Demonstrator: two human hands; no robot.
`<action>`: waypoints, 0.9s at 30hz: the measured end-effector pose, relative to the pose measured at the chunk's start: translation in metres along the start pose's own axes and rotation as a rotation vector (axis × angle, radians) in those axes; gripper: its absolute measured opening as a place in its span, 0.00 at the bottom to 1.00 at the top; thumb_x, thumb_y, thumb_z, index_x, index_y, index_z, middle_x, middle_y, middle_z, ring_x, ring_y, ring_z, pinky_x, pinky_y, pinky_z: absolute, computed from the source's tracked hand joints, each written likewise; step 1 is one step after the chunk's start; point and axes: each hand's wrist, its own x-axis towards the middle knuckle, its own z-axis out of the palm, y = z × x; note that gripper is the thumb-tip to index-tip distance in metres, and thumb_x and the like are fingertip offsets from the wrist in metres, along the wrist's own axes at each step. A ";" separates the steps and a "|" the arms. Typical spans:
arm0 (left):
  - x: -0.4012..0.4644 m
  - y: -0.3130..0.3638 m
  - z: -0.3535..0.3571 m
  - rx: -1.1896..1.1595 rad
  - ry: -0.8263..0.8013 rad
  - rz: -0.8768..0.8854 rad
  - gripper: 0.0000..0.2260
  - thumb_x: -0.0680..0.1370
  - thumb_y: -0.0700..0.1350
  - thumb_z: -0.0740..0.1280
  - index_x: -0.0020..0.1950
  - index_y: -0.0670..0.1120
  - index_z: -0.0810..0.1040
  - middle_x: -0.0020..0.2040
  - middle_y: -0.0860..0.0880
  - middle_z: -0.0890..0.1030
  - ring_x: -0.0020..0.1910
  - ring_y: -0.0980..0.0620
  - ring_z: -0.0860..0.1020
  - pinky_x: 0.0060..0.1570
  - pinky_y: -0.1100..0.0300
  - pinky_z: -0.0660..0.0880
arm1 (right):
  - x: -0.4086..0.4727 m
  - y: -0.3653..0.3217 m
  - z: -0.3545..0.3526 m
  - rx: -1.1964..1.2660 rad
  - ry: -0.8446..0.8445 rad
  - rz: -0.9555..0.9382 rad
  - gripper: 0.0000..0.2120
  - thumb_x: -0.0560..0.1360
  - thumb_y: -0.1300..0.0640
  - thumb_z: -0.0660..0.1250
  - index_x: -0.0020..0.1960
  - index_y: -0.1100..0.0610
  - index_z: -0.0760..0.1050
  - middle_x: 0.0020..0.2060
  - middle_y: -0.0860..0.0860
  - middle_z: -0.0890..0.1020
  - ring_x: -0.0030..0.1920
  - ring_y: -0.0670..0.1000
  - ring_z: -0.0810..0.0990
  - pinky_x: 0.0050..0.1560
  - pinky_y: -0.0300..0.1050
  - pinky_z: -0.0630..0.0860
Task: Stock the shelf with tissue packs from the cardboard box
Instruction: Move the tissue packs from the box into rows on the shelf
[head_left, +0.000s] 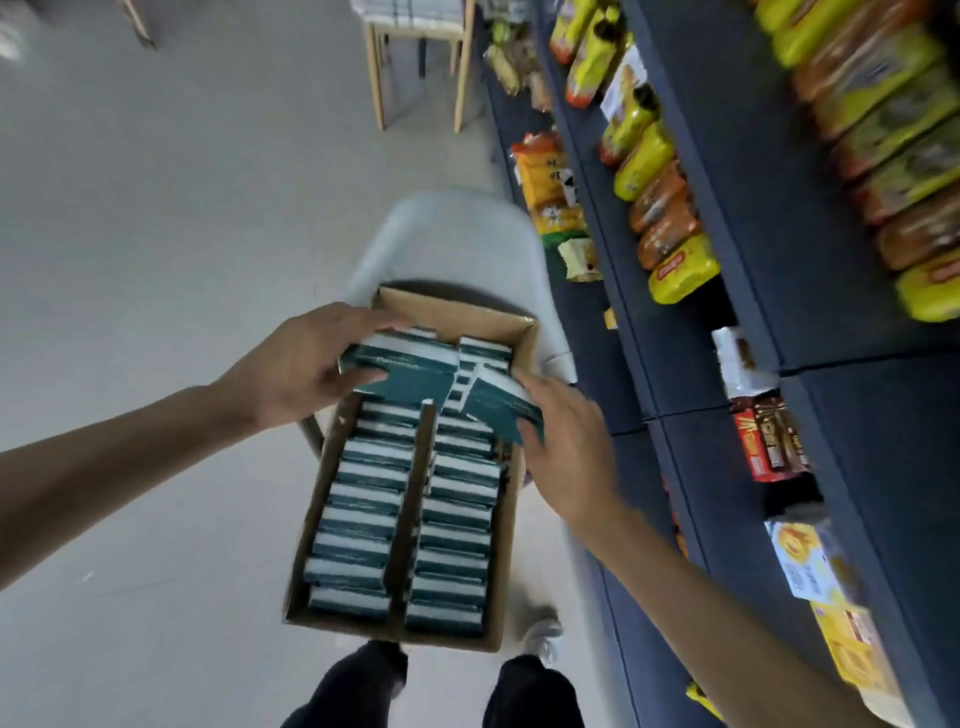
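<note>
An open cardboard box (511, 525) sits on a white chair (447, 234), filled with two rows of dark green and white tissue packs (363, 525) split by a cardboard divider. My left hand (301, 364) grips a small stack of tissue packs (405, 371) lifted above the far end of the left row. My right hand (566, 447) holds another tissue pack (501, 410) tilted up over the right row. The dark blue shelf (737, 249) stands to the right.
The shelf tiers carry yellow and orange snack bags (670, 228), brown biscuit packs (769, 441) and yellow boxes (810, 566). A wooden chair (415, 62) stands at the far end of the aisle. Grey floor (156, 208) spreads to the left. My legs and a shoe show below the box.
</note>
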 end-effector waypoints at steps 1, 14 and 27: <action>0.006 0.016 -0.017 -0.007 -0.003 0.009 0.24 0.79 0.58 0.63 0.73 0.52 0.72 0.56 0.72 0.72 0.53 0.73 0.71 0.52 0.78 0.65 | -0.003 -0.007 -0.020 0.004 0.027 0.008 0.25 0.73 0.66 0.70 0.69 0.55 0.73 0.58 0.51 0.80 0.56 0.54 0.76 0.55 0.50 0.70; 0.105 0.238 -0.115 -0.170 0.007 0.242 0.17 0.77 0.54 0.67 0.66 0.61 0.75 0.60 0.61 0.79 0.57 0.60 0.78 0.55 0.59 0.73 | -0.084 -0.015 -0.290 -0.042 0.408 0.113 0.27 0.76 0.63 0.67 0.72 0.49 0.69 0.60 0.46 0.78 0.58 0.48 0.75 0.61 0.50 0.74; 0.189 0.471 -0.048 -0.237 -0.050 0.529 0.17 0.79 0.51 0.71 0.67 0.61 0.75 0.61 0.60 0.78 0.60 0.60 0.77 0.55 0.66 0.73 | -0.239 0.083 -0.454 -0.217 0.682 0.197 0.25 0.79 0.61 0.66 0.74 0.49 0.68 0.60 0.44 0.77 0.58 0.47 0.75 0.63 0.45 0.72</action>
